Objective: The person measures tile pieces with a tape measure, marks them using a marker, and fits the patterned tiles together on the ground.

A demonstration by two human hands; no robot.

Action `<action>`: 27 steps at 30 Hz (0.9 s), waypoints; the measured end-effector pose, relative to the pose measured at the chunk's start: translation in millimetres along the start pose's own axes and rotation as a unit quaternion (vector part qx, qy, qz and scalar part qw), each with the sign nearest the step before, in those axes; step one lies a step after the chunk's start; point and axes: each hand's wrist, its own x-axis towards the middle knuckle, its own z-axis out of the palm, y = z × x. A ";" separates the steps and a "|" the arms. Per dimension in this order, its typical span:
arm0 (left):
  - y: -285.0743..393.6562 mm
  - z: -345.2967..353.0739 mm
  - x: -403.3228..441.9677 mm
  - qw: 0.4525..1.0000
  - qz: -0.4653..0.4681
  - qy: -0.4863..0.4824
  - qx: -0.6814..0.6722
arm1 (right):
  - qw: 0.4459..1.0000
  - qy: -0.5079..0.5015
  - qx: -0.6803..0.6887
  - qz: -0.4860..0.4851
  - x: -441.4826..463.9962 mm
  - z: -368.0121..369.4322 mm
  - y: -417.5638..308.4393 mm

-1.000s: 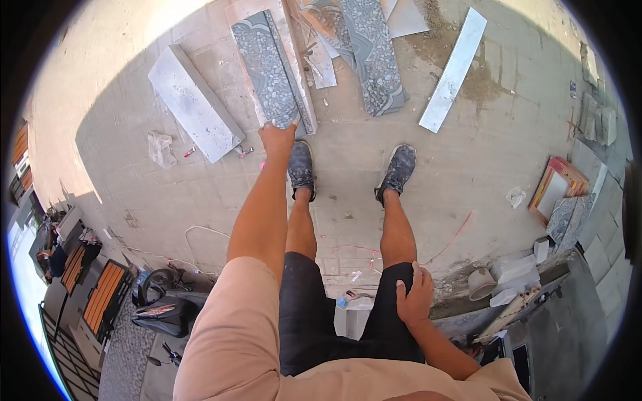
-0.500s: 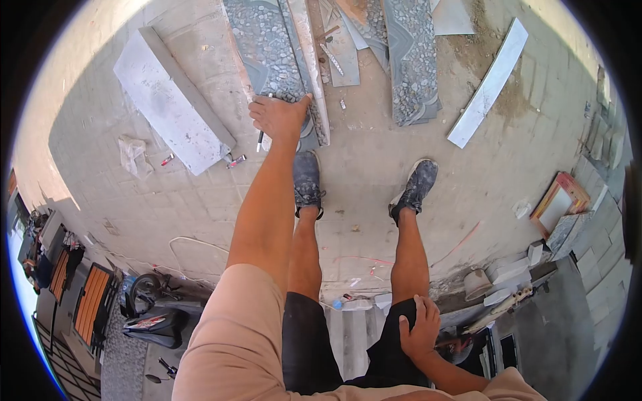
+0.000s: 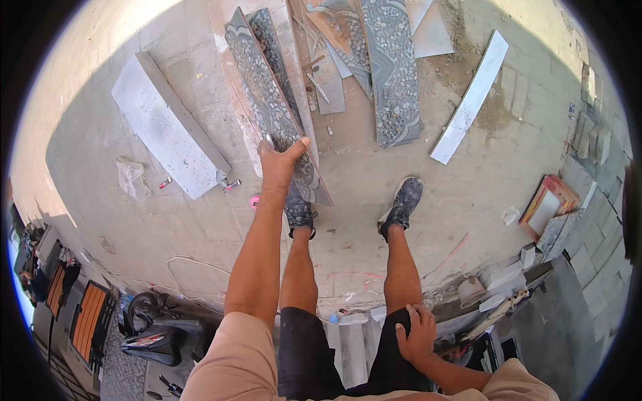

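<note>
My left hand [image 3: 277, 164] is closed on the near part of a long pebble-patterned tile strip [image 3: 257, 83], with the thumb over its right edge. The strip is tilted, and its near end reaches over my left shoe [image 3: 299, 212]. A pale tip of a slim pen-like thing [image 3: 269, 139] shows by the fingers. Beneath the strip lies another pebble-patterned piece [image 3: 266, 30], next to a long pale board [image 3: 301, 67]. My right hand [image 3: 418, 332] lies on my right knee, holding nothing, with its fingers extended. A small pink round thing [image 3: 254, 200] sits beside my left wrist.
More pebble-patterned strips [image 3: 396, 80] lie ahead, with a drill bit-like rod [image 3: 317, 87] near them. A large grey slab [image 3: 167, 123] is at left, a narrow white strip [image 3: 469, 97] at right. A motorbike [image 3: 160, 341] stands behind at left; a bucket [image 3: 471, 292] behind at right.
My left hand has taken the tile strip up from its flat position, turned it and drawn it closer to me. The pink thing has come into view. My right hand stays on the knee.
</note>
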 end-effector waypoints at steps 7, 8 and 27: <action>25.8 110.2 -55.1 0.992 0.116 0.016 0.048 | 1.000 -0.004 0.024 0.000 5.3 -8.0 7.6; 26.6 131.0 -49.3 0.992 0.115 0.017 0.048 | 1.000 -0.005 0.022 -0.001 5.6 -7.8 9.1; -2.5 207.3 -15.5 0.969 0.142 0.105 0.172 | 0.997 -0.023 0.072 0.004 1.6 -5.9 46.0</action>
